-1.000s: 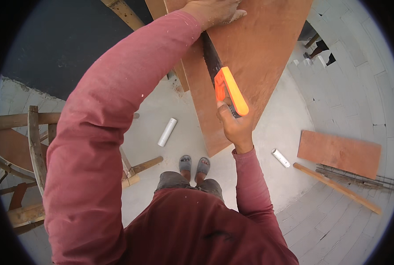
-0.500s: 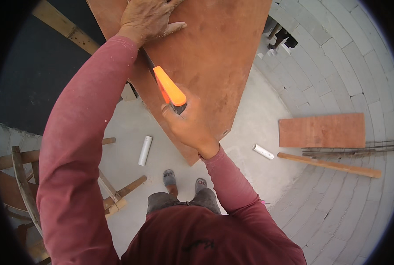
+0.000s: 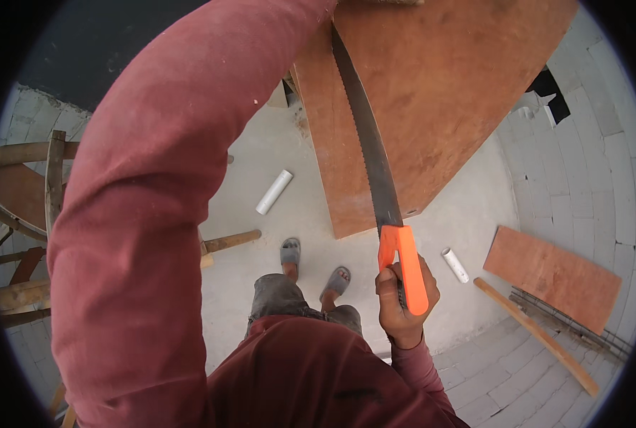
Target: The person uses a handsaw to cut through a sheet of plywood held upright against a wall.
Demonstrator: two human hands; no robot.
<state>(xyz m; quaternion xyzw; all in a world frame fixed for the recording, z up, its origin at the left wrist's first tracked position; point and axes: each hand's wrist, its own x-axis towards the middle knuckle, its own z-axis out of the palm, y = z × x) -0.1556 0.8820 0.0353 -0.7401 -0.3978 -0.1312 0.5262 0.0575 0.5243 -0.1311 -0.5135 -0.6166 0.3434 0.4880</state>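
Right hand [image 3: 402, 303]: fingers closed around orange saw [image 3: 382, 207] handle; blade lies across board [image 3: 439, 93]. Left hand: fingers unseen, cannot tell.

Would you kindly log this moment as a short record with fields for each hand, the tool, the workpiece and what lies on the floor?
Right hand: gripped round the orange handle of the handsaw.
Left hand: beyond the top edge; only the red sleeve shows, reaching to the board's far end.
Tool: toothed blade lying across the plywood board.
Workpiece: large reddish-brown sheet.
Floor: two white pipe pieces, a smaller board, a wooden stick.
Feet: grey sandals.
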